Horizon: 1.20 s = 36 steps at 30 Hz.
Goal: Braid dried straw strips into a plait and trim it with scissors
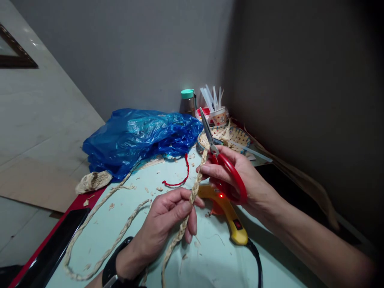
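Two-handed, pinches braided cord (196, 186) in left grip (170, 212) and right grip (246, 170), also holds scissors (214, 149) in right, over tabletop (222, 264), inside left edge.

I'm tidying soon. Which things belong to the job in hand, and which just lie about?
Likely the job: braided cord, in the left hand; red-handled scissors, in the right hand; yellow glue gun, light on.

Seemingly lying about: blue bag; red cord; green-lidded bottle.

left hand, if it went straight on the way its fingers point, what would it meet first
Beyond the braid it holds, the left hand would probably meet the yellow glue gun first, though depth is unclear and it might pass above.
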Each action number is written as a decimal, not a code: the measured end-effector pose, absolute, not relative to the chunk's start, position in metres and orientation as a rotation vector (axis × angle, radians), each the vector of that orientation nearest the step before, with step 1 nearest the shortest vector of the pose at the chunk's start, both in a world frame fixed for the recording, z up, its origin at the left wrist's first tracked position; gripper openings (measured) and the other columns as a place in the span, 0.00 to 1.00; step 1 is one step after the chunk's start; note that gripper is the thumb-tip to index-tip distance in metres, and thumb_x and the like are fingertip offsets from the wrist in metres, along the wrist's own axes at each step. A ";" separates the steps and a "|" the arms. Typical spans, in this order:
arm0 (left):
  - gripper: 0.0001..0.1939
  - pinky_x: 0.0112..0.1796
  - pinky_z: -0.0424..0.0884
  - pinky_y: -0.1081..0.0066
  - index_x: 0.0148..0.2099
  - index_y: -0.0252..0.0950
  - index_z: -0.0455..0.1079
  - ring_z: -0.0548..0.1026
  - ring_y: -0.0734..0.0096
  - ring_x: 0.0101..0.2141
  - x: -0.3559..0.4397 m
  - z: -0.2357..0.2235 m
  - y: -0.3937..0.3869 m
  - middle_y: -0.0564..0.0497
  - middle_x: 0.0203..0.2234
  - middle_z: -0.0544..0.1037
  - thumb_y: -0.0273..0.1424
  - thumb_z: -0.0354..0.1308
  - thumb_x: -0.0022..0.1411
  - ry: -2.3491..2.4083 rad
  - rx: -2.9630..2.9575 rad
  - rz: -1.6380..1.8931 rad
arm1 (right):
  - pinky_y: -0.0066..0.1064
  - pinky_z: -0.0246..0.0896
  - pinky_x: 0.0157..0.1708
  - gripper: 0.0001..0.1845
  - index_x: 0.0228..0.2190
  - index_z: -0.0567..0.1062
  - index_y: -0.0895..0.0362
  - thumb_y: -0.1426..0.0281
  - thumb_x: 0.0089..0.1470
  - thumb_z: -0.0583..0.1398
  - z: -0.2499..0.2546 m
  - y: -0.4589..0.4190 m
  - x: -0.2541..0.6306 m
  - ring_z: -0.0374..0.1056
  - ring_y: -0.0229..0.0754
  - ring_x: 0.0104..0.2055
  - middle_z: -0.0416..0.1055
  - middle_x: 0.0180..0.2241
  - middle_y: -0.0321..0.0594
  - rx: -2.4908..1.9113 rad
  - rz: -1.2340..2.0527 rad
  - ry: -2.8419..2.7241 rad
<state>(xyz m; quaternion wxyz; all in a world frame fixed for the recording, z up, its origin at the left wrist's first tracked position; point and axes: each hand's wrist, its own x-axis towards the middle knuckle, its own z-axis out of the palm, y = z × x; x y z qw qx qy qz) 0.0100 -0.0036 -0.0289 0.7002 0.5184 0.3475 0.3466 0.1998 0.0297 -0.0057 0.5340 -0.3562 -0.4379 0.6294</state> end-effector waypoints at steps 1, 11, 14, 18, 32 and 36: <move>0.10 0.23 0.65 0.80 0.45 0.33 0.72 0.72 0.79 0.19 0.010 -0.029 -0.003 0.52 0.21 0.76 0.33 0.54 0.68 0.739 1.146 0.770 | 0.20 0.58 0.19 0.18 0.33 0.69 0.54 0.70 0.41 0.70 -0.005 0.030 0.200 0.63 0.29 0.20 0.70 0.24 0.28 -0.840 1.497 -1.048; 0.12 0.27 0.70 0.77 0.49 0.35 0.71 0.76 0.75 0.23 0.009 -0.024 -0.004 0.48 0.28 0.80 0.27 0.60 0.62 0.624 1.106 0.816 | 0.20 0.60 0.21 0.15 0.34 0.71 0.54 0.67 0.46 0.69 -0.004 0.031 0.205 0.64 0.29 0.22 0.71 0.27 0.30 -0.786 1.476 -1.056; 0.08 0.24 0.67 0.78 0.41 0.32 0.74 0.74 0.76 0.21 0.011 -0.024 -0.002 0.48 0.25 0.79 0.30 0.62 0.60 0.693 1.062 0.833 | 0.20 0.59 0.21 0.17 0.35 0.70 0.54 0.66 0.46 0.70 -0.004 0.032 0.204 0.63 0.28 0.21 0.71 0.27 0.30 -0.796 1.450 -1.071; 0.07 0.26 0.66 0.79 0.36 0.31 0.73 0.72 0.78 0.21 0.016 -0.019 0.002 0.49 0.23 0.77 0.32 0.61 0.61 0.785 0.995 0.860 | 0.20 0.59 0.23 0.21 0.37 0.68 0.54 0.67 0.45 0.71 -0.006 0.035 0.203 0.64 0.29 0.23 0.71 0.26 0.28 -0.788 1.454 -1.102; 0.08 0.27 0.66 0.81 0.39 0.28 0.74 0.68 0.82 0.25 0.021 0.040 0.010 0.50 0.29 0.72 0.27 0.65 0.56 0.661 0.906 0.865 | 0.24 0.60 0.25 0.22 0.41 0.68 0.53 0.69 0.45 0.70 0.030 0.026 0.189 0.65 0.32 0.25 0.71 0.29 0.30 -0.620 1.489 -1.260; 0.11 0.24 0.62 0.81 0.38 0.29 0.73 0.64 0.83 0.23 0.019 0.046 0.005 0.53 0.27 0.70 0.27 0.67 0.52 0.697 0.940 0.922 | 0.25 0.60 0.26 0.22 0.41 0.68 0.54 0.70 0.45 0.70 0.043 0.020 0.184 0.65 0.32 0.25 0.72 0.28 0.30 -0.622 1.447 -1.243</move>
